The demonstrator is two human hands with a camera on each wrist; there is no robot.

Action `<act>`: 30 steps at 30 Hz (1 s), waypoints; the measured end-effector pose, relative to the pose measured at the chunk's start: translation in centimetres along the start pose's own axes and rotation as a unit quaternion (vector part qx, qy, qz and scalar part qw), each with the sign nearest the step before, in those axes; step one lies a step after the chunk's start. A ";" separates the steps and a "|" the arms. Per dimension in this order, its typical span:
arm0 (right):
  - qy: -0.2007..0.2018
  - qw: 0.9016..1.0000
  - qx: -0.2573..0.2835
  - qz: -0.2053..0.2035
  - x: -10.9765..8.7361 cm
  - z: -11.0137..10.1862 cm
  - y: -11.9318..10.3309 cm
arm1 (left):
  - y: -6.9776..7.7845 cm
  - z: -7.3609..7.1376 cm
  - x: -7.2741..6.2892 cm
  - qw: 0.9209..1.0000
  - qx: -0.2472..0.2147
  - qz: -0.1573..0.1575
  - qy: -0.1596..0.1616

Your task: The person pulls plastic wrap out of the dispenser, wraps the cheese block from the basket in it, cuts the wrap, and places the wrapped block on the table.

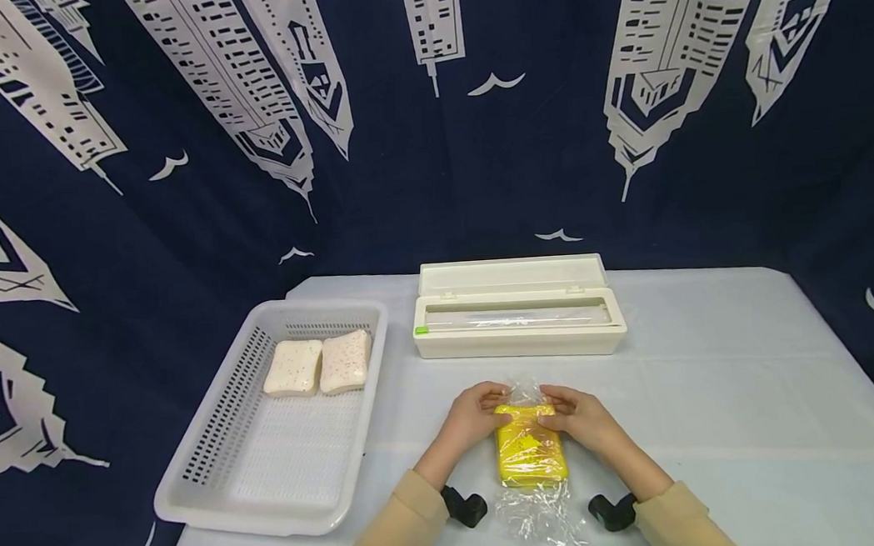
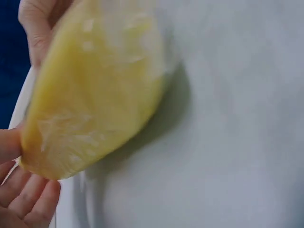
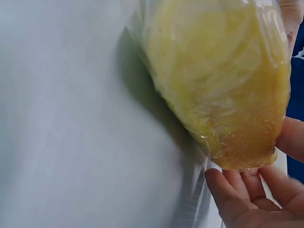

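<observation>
A yellow rectangular block (image 1: 530, 451), wrapped in clear cling film, is held over the table in the head view. My left hand (image 1: 472, 421) pinches its far left corner, thumb on top and fingers beneath. At the far right corner my right hand (image 1: 581, 419) pinches it in the same way. Loose crumpled film (image 1: 542, 521) trails from the near end, and a short tuft stands out between the hands. The left wrist view shows the block (image 2: 95, 90) tilted, its shadow on the table; the right wrist view shows film tight over its surface (image 3: 223, 85).
A white perforated basket (image 1: 272, 517) stands at the left, with two pale speckled blocks (image 1: 292, 368) side by side in it. Behind the hands is a cream cling-film dispenser (image 1: 520, 345), lid raised, a roll inside. A navy patterned cloth (image 1: 439, 181) hangs behind the white table (image 1: 754, 421).
</observation>
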State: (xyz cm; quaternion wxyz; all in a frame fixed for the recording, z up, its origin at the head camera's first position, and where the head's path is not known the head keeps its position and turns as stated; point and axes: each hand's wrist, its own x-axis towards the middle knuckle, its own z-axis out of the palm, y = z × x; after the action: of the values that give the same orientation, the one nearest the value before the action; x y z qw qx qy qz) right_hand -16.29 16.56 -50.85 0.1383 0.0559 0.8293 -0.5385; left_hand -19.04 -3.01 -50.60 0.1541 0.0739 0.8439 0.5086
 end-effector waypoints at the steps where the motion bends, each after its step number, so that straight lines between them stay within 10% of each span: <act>1: 0.000 1.000 0.002 -0.004 0.0 0.0 0.0 | -0.1 0.1 -0.1 1.000 -0.011 0.005 0.003; 12: -0.011 0.997 0.047 -0.068 0.1 0.2 -0.1 | -0.7 0.5 -0.4 0.998 -0.031 0.055 0.017; 22: 0.034 0.991 -0.033 -0.126 0.1 0.8 0.2 | -0.6 0.8 -0.9 0.993 0.056 0.093 0.053; 30: 0.119 0.947 -0.152 -0.257 -0.7 1.4 0.9 | -0.7 0.9 -1.3 0.973 0.129 0.181 0.061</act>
State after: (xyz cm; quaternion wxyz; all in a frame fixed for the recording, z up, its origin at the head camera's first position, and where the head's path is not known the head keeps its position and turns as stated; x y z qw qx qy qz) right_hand -15.20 15.73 -51.94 -0.0972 -0.1168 0.8980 -0.4130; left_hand -17.52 -2.96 -51.35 -0.0032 0.2131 0.8827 0.4188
